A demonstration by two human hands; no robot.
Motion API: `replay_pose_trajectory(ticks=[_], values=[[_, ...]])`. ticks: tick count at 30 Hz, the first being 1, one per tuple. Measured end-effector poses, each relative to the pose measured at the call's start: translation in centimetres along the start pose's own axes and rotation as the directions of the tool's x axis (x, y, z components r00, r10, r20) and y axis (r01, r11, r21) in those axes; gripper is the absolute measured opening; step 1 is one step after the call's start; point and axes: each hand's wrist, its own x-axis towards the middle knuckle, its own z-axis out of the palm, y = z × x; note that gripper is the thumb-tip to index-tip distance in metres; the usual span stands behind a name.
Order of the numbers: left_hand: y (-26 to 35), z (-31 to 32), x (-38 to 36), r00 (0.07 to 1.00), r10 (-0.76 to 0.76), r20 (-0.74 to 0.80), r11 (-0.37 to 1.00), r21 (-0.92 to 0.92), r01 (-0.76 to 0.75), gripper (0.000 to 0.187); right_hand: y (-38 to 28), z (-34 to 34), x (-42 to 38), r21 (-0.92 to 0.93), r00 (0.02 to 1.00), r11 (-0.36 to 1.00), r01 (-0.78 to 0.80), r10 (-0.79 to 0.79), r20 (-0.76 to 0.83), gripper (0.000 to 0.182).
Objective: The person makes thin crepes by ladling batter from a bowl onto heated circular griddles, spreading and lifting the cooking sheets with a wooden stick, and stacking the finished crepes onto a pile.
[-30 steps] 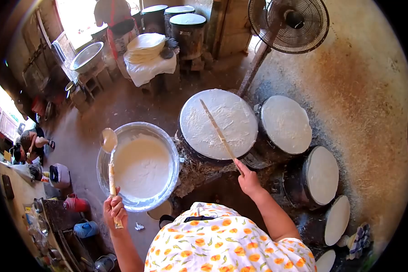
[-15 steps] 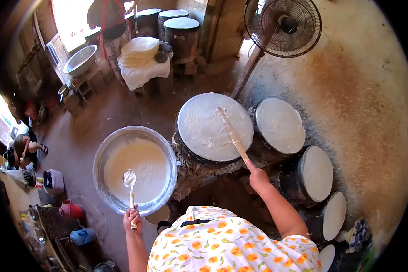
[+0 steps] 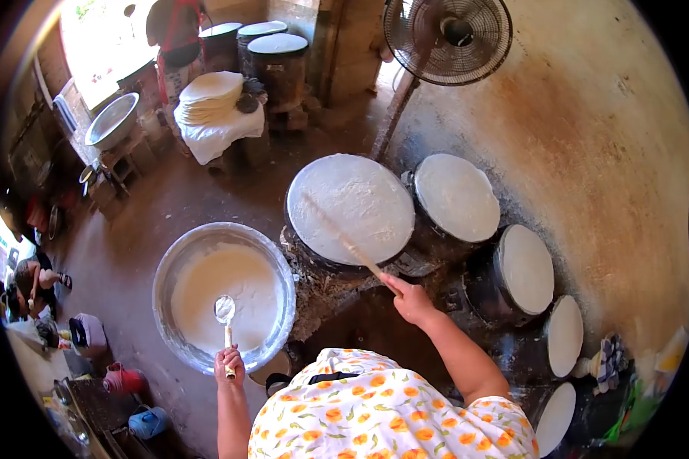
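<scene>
My left hand (image 3: 230, 364) grips the handle of a ladle (image 3: 224, 308), whose bowl is over the pale batter (image 3: 241, 287) in a wide metal basin (image 3: 168, 260). With my right hand (image 3: 410, 300) I hold a long flat wooden stick (image 3: 352, 247) by its near end. The stick lies across the large round white surface (image 3: 351, 199) of a drum, its far part blurred. Whether its tip touches that surface I cannot tell.
Several white-topped drums (image 3: 458, 197) curve down the right side. A fan (image 3: 448, 38) stands behind. Farther back, a person (image 3: 177, 38) is beside a stack of flat rounds (image 3: 210, 96). Another person (image 3: 34, 281) crouches at the far left.
My right hand and the stick have moved left across the large drum. The ladle is slightly lower over the basin. The whole view has shifted a little.
</scene>
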Motion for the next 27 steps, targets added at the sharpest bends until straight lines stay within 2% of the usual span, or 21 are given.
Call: replay_pose_trajectory(ticks=[3,4,6,8,9,10,11,12,13,14,15,16,17,18,20,21,22,23,24,26,27], values=[[0.1,-0.6,1.1,0.998,-0.034,-0.059,0.999,0.010,0.035,0.030,1.5,0.3,-1.7,0.085,0.931,0.994,-0.072,0.097,-0.351,0.060],[0.2,-0.9,1.6,0.994,-0.063,-0.084,0.998,0.007,0.064,0.027,0.4,0.2,-2.4,0.213,0.903,0.934,-0.286,0.337,-0.265,0.062],[0.0,-1.5,2.9,0.986,-0.116,-0.123,0.993,0.019,0.119,0.023,0.8,4.1,-5.0,0.178,0.928,0.948,-0.265,0.300,-0.219,0.061],[-0.8,-2.2,4.2,0.988,-0.147,-0.057,0.989,0.000,0.147,0.016,-0.3,6.9,-8.2,0.128,0.954,0.953,-0.274,0.286,-0.085,0.059],[-1.3,-2.2,4.6,0.976,-0.194,-0.096,0.979,0.036,0.199,0.014,0.2,7.2,-9.3,0.167,0.970,0.958,-0.231,0.240,-0.032,0.058],[-2.5,-1.6,4.6,0.974,-0.129,-0.186,0.987,0.069,0.144,0.015,0.3,6.7,-10.0,0.209,0.982,0.960,-0.187,0.186,0.022,0.057],[-3.2,-1.5,5.1,0.959,-0.123,-0.256,0.982,0.111,0.156,0.015,0.6,5.8,-10.6,0.218,0.978,0.954,-0.204,0.210,-0.003,0.057],[-3.8,-1.4,5.5,0.941,-0.112,-0.320,0.973,0.158,0.169,0.016,-0.2,3.9,-10.6,0.038,0.949,0.953,-0.302,0.296,0.110,0.057],[-4.5,-1.3,5.8,0.938,-0.132,-0.321,0.963,0.184,0.198,0.016,-0.3,2.5,-11.0,-0.147,0.896,0.917,-0.371,0.395,0.203,0.057],[-5.4,-1.3,6.1,0.926,-0.128,-0.356,0.943,0.246,0.225,0.016,0.7,2.0,-11.8,-0.132,0.894,0.909,-0.396,0.414,0.171,0.057],[-6.4,-1.3,6.6,0.914,-0.120,-0.387,0.918,0.307,0.250,0.016,2.1,1.9,-12.3,-0.054,0.961,0.960,-0.276,0.276,0.000,0.058],[-7.3,-1.6,7.3,0.913,-0.138,-0.383,0.903,0.331,0.275,0.016,3.6,1.9,-12.7,-0.007,0.975,0.991,-0.133,0.130,-0.182,0.059],[-8.2,-1.9,7.9,0.908,-0.104,-0.405,0.898,0.354,0.261,0.016,5.4,2.1,-13.1,0.031,0.960,0.995,-0.098,0.103,-0.259,0.065],[-9.3,-1.9,8.5,0.902,-0.065,-0.427,0.895,0.376,0.242,0.016,5.5,1.0,-13.8,0.038,0.952,0.993,-0.109,0.115,-0.284,0.065],[-13.4,-0.7,8.0,0.880,0.073,-0.469,0.877,0.451,0.167,0.009,5.1,-1.1,-15.0,0.181,0.910,0.957,-0.226,0.274,-0.310,0.059],[-14.5,-0.4,8.2,0.884,-0.075,-0.462,0.827,0.466,0.314,0.009,7.1,-1.4,-15.9,0.200,0.905,0.934,-0.295,0.340,-0.254,0.058],[-15.1,-0.5,8.4,0.861,-0.219,-0.459,0.754,0.480,0.448,0.008,9.2,-1.6,-16.6,0.215,0.906,0.936,-0.280,0.332,-0.263,0.058],[-14.6,-2.7,11.1,0.848,-0.241,-0.473,0.751,0.462,0.471,0.010,11.4,-1.7,-17.4,0.241,0.882,0.925,-0.292,0.358,-0.307,0.058],[-17.1,-1.9,10.9,0.865,-0.123,-0.487,0.763,0.511,0.396,0.012,13.2,-2.5,-18.2,0.266,0.856,0.915,-0.303,0.384,-0.347,0.058],[-22.6,1.9,9.0,0.855,-0.242,-0.459,0.782,0.429,0.451,0.017,14.0,-6.6,-20.2,0.473,0.820,0.801,-0.366,0.518,-0.244,0.067],[-25.0,3.2,8.8,0.864,-0.230,-0.448,0.785,0.439,0.437,0.017,14.8,-8.1,-21.0,0.529,0.817,0.782,-0.329,0.517,-0.256,0.068]])
